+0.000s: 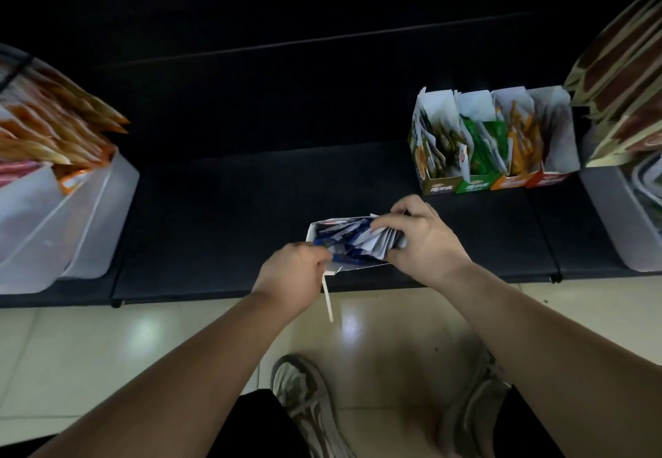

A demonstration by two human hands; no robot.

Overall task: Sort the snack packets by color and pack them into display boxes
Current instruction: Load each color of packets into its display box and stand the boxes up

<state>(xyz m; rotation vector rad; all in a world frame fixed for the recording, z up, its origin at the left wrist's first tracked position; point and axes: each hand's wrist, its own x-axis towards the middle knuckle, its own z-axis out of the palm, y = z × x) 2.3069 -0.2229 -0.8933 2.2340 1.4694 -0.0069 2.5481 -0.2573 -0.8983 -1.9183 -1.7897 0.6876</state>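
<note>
A white display box (315, 230) lies near the front edge of the dark shelf, filled with blue and white snack packets (353, 239). My right hand (422, 239) curls over the right end of the packets and grips them. My left hand (292, 276) pinches a blue packet at the box's left front corner. A white flap (328, 300) hangs down from the box front. Four filled display boxes (490, 142) stand in a row at the back right: olive, green, orange and red.
A clear plastic bin (89, 207) with orange and pink packets sits at the left. Another clear bin (616, 221) stands at the right, with stacked brown packets (623, 78) above it. The dark shelf (215, 228) ends just before my feet on the tiled floor.
</note>
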